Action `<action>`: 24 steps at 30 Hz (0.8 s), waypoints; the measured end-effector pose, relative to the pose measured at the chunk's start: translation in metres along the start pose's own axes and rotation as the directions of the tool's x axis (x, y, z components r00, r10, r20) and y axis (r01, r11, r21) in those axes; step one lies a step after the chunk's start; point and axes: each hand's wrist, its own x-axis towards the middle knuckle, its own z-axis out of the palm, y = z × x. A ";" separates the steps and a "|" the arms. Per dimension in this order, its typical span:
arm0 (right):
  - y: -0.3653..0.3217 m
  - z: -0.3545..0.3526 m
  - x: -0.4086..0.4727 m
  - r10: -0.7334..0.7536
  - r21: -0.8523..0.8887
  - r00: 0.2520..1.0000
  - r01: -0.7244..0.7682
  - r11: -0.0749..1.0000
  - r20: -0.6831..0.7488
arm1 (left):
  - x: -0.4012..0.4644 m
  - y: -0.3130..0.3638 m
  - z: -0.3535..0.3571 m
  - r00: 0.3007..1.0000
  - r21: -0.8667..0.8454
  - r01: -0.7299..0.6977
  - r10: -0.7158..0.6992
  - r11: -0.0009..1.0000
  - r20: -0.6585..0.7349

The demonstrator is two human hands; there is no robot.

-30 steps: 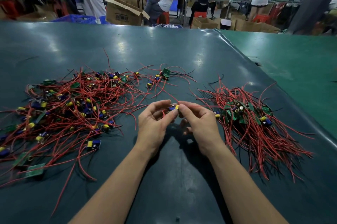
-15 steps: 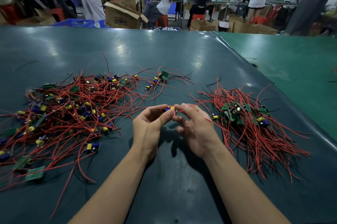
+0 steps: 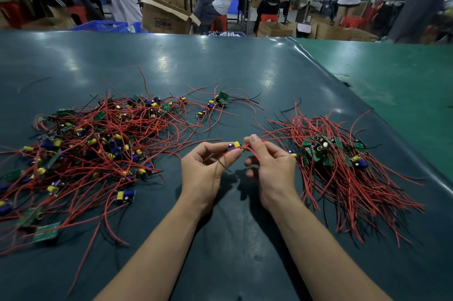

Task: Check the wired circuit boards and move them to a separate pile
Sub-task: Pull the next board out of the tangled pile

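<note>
One small wired board held up between two heaps

The circuit board [image 3: 234,147], with a yellow and a blue part and red leads, sits above the mat. A sprawling left pile [image 3: 98,151] lies loosely tangled; the tighter right pile [image 3: 343,161] has its red wires fanning toward the near edge.

Your left hand [image 3: 207,169] covers most of the circuit board [image 3: 234,147] it pinches; only its top parts show. The left pile [image 3: 81,151] runs off the picture's left edge. Boards in the right pile [image 3: 343,161] lie largely buried under red wires. Markings on every board are too small to read.
</note>
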 end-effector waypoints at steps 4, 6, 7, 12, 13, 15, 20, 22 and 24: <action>-0.007 -0.009 0.008 -0.090 0.019 0.987 0.093 0.995 -0.130 | -0.001 0.002 0.001 0.999 -0.043 -0.022 0.021 0.999 -0.036; -0.011 -0.016 0.013 -0.104 0.058 0.971 0.119 0.991 -0.214 | -0.001 0.002 0.001 0.998 -0.044 -0.028 0.025 0.999 -0.063; -0.012 -0.018 0.015 -0.106 0.074 0.965 0.127 0.989 -0.240 | -0.001 0.002 0.001 0.998 -0.040 -0.027 0.024 0.999 -0.063; -0.014 -0.023 0.019 -0.151 0.113 0.939 0.194 0.974 -0.309 | 0.000 0.001 -0.002 0.997 -0.074 -0.021 0.016 0.997 -0.079; -0.016 -0.025 0.021 -0.159 0.131 0.930 0.213 0.968 -0.333 | 0.000 0.001 -0.003 0.996 -0.090 -0.023 0.015 0.996 -0.090; -0.017 -0.027 0.023 -0.173 0.141 0.915 0.237 0.961 -0.363 | 0.000 0.001 -0.003 0.995 -0.088 -0.026 0.018 0.996 -0.094; -0.019 -0.033 0.024 -0.155 0.194 0.887 0.261 0.946 -0.435 | 0.005 0.002 -0.005 0.978 -0.271 -0.010 -0.047 0.963 -0.202; -0.019 -0.034 0.023 -0.118 0.178 0.905 0.205 0.962 -0.408 | 0.007 0.002 -0.006 0.969 -0.290 -0.027 -0.046 0.957 -0.242; -0.013 -0.024 0.016 -0.075 0.075 0.970 0.094 0.993 -0.233 | 0.007 0.001 -0.004 0.972 -0.255 -0.031 -0.030 0.966 -0.233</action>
